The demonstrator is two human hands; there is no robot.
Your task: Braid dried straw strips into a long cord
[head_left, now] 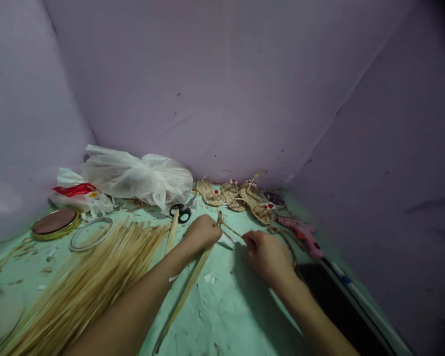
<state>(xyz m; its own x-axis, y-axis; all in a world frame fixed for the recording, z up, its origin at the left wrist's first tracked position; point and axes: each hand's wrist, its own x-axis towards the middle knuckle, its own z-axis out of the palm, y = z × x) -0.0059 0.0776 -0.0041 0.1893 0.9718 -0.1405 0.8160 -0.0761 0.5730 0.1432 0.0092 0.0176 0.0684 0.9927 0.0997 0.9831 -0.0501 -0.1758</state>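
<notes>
Near the centre, my left hand (203, 231) is closed on a twisted fibre cord, and a flat pale strip (189, 287) runs from beneath it toward the front edge. My right hand (265, 252) is closed on the other part of the thin brown cord (232, 229), which stretches between the two hands. Beyond my left hand lie black-handled scissors (180, 212). Left of my left arm, a wide bundle of straw-coloured fibre (107, 277) is spread out.
Small woven slippers with red beads (257, 203) rest along the back wall. A pink glue gun (304, 235) and a dark tray (333, 301) are at right. Plastic bags (137, 175), a metal ring (91, 234) and a round tin (55, 223) stand at left.
</notes>
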